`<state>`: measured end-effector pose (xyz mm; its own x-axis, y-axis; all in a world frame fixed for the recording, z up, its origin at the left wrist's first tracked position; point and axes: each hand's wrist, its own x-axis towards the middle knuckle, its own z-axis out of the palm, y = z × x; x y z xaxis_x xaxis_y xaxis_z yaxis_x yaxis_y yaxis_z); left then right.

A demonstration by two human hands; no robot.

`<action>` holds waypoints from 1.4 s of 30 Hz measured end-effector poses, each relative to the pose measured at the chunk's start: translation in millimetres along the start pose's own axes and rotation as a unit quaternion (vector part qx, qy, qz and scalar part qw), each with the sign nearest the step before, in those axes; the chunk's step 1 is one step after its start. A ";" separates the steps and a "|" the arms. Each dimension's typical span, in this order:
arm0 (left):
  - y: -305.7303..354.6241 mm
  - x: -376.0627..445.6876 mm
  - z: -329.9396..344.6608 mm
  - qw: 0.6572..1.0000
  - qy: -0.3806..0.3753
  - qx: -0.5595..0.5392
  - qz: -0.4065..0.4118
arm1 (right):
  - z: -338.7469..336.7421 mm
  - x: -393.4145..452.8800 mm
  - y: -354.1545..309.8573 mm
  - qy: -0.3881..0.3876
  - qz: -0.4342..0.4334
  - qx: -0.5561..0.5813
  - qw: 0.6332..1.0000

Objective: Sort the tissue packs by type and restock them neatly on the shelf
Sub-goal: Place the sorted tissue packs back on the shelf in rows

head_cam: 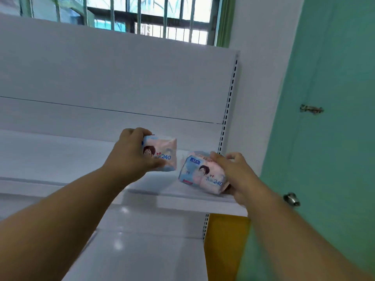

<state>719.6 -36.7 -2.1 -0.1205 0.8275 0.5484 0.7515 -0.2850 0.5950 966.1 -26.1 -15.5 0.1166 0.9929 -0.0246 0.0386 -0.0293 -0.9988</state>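
Holding one tissue pack in each hand, we reach toward the white shelf (192, 201) in front of us. Our left hand (132, 153) grips a pink and pale blue tissue pack (162, 153) from its left end, fingers curled over the top and thumb underneath, so that the printed face with "240" and a small drawn figure turns toward us. This left pack is above the shelf board, and we cannot tell whether its lower edge touches the board. Our right hand (237, 175) grips a second tissue pack (203, 173) of the same print, fingers wrapped over its top right edge and thumb below. This right pack is tilted, with its left end lower, and sits over the front right corner of the shelf, close to the front lip; we cannot tell if it rests there. The two packs are near each other but apart, with a narrow gap of bare shelf between them.

Behind the shelf rises a white back panel (113, 78), and a slotted upright (229, 102) runs down its right edge. A lower shelf (142, 248) shows beneath. A barred window (154, 15) is above the panel, and a green door (334, 118) with a metal knob (292, 198) stands to the right.
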 end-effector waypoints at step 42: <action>-63.6 206.3 169.9 0.989 -0.098 0.106 -0.040 | 28.2 257.5 10.7 0.103 -0.156 -0.444 0.876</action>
<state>757.2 234.4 -26.6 -0.0720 0.9272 0.3676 0.8662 -0.1246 0.4838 968.5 232.5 -33.8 0.1359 0.9294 0.3432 0.8465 0.0711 -0.5277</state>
